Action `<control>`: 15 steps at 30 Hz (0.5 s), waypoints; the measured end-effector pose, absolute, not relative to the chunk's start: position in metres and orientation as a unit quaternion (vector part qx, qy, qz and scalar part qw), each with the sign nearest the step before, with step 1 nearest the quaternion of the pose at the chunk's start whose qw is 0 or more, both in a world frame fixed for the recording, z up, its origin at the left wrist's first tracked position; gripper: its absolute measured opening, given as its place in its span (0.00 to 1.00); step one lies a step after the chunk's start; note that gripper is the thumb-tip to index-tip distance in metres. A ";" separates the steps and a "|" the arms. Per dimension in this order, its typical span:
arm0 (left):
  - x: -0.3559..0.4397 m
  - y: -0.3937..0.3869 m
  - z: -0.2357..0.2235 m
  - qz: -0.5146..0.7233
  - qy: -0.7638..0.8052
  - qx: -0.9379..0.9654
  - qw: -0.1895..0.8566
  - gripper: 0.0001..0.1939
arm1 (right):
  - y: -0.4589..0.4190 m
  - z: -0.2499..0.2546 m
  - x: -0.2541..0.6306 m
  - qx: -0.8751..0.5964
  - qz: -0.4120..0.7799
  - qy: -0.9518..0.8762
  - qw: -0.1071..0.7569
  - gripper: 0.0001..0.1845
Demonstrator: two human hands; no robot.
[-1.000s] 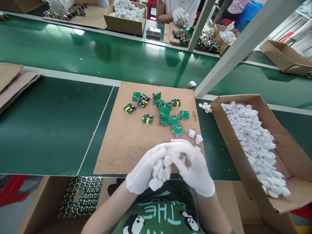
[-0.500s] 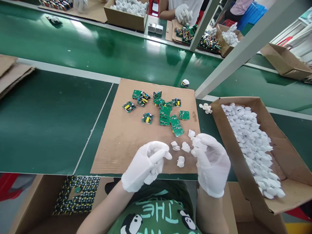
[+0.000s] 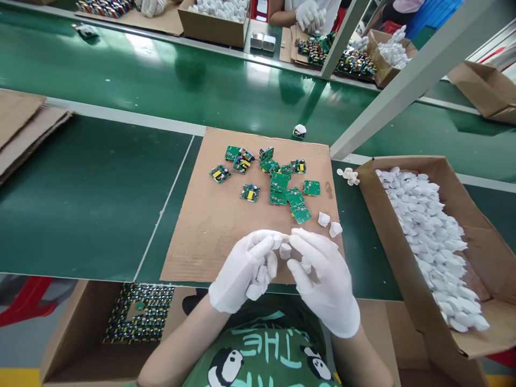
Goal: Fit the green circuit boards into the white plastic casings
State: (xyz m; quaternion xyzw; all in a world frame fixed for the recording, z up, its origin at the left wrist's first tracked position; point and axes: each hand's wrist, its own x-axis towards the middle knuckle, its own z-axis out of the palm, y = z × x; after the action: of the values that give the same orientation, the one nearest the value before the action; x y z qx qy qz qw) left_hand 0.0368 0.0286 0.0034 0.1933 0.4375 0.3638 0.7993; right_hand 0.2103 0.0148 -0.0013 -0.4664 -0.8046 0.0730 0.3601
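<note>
My left hand (image 3: 250, 269), in a white glove, is curled around several small white folded pieces (image 3: 258, 282). Its thumb and forefinger come together at the top. My right hand (image 3: 322, 279), gloved too, reaches across so its fingertips meet the left ones; its thumb hangs apart from the fingers. Whether something thin lies between the touching fingertips is unclear. Between the hands shows a loose white piece (image 3: 285, 251). Two more, a white piece (image 3: 323, 219) and a white cap-like piece (image 3: 335, 229), lie beyond my right hand. Green circuit boards (image 3: 279, 183) lie scattered on the cardboard sheet (image 3: 193, 236).
On the right stands a carton (image 3: 379, 231) of white pieces (image 3: 419, 231). Small round pieces (image 3: 349, 176) lie beside it. A capped board (image 3: 299, 131) sits on the green belt (image 3: 226, 91). A slanted post (image 3: 387, 97) rises behind. Below is a box of boards (image 3: 141, 312). Co-workers' gloved hands (image 3: 310, 16) are across.
My right hand has moved left from the white pieces to my left fingertips. More white pieces show in my left palm. The view has shifted slightly, and the capped board has moved left along the belt.
</note>
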 end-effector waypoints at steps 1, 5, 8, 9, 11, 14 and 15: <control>0.038 0.027 0.003 0.357 0.425 0.204 0.807 0.16 | 0.018 0.001 0.206 -0.474 0.080 -0.801 0.357 0.23; 0.042 0.025 0.002 0.351 0.405 0.217 0.816 0.20 | 0.026 0.002 0.195 -0.480 0.115 -0.787 0.371 0.13; 0.040 0.029 0.006 0.346 0.398 0.124 0.840 0.17 | 0.020 0.000 0.200 -0.532 0.183 -0.700 0.440 0.12; 0.039 0.031 0.008 0.347 0.394 0.070 0.848 0.15 | 0.015 0.000 0.204 -0.549 0.205 -0.667 0.460 0.14; 0.036 0.035 0.012 0.361 0.389 -0.040 0.847 0.15 | 0.006 0.004 0.211 -0.563 0.223 -0.651 0.457 0.16; 0.033 0.039 0.018 0.401 0.388 -0.134 0.819 0.16 | -0.006 0.011 0.212 -0.510 0.198 -0.738 0.395 0.21; 0.034 0.039 0.020 0.414 0.384 -0.141 0.813 0.16 | -0.007 0.012 0.210 -0.488 0.190 -0.764 0.376 0.22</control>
State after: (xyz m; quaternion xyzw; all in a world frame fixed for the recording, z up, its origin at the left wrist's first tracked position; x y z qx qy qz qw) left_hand 0.0335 0.0387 0.0202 -0.1408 0.3843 0.4139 0.8131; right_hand 0.2096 -0.0072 0.0123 -0.4882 -0.7643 0.1895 0.3763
